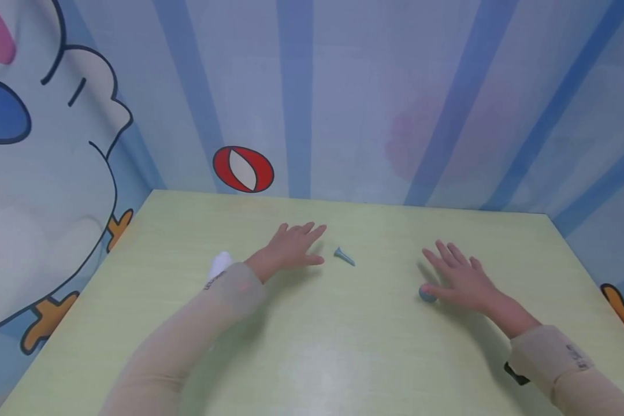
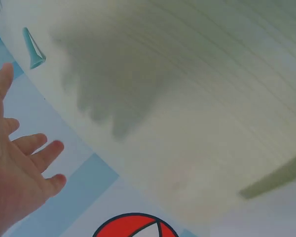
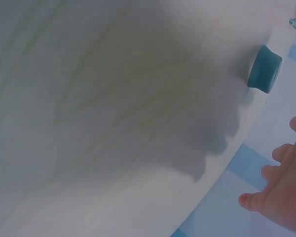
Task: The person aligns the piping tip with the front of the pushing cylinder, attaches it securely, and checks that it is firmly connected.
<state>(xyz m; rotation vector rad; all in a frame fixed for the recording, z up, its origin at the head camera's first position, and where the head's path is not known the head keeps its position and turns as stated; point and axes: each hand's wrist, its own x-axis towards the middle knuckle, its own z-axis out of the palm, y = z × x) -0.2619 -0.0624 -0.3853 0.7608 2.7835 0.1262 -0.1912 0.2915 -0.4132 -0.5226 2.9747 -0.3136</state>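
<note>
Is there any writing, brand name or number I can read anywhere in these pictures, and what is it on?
No text can be read for certain.
Left sleeve: a short dark print near the cuff, too small and blurred to read.
Right sleeve: a similar dark print near the cuff, also unreadable.
Wall: only cartoon drawings and a red and white ball, no words.
Table, small blue cone and blue round piece: no marks visible.

A small teal cone-shaped plastic piece [image 1: 344, 256] lies on its side mid-worktop; a round teal plastic cap [image 1: 427, 295] sits nearer, to the right.
</note>
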